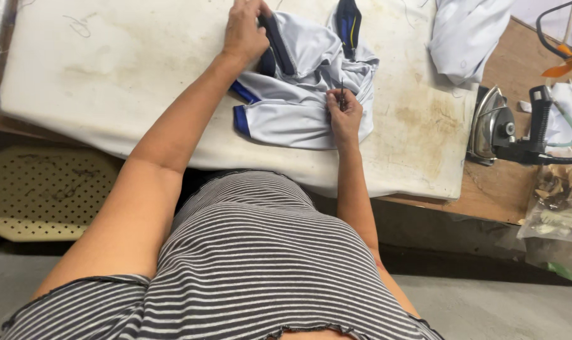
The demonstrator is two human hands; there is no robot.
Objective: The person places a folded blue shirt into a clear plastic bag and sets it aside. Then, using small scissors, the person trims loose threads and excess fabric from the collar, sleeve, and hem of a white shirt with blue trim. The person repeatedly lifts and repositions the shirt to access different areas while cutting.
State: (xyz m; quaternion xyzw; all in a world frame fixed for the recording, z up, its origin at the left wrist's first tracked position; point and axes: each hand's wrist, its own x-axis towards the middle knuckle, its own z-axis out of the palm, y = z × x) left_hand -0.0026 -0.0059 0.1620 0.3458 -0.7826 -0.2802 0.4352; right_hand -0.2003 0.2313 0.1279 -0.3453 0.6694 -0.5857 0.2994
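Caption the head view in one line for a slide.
Left hand presses a pale grey garment with blue trim on a stained padded board; right hand holds a thin dark tool; iron alongside.

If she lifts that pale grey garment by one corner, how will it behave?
Probably floppy: the pale grey garment already lies crumpled in soft folds under the left hand and right hand. Likely light, and its smooth sheen suggests it may slide on the padded board.

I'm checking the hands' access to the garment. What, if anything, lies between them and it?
Nothing visible. The left hand presses on the light grey garment at its dark collar, and the right hand, holding a thin tool, rests on it.
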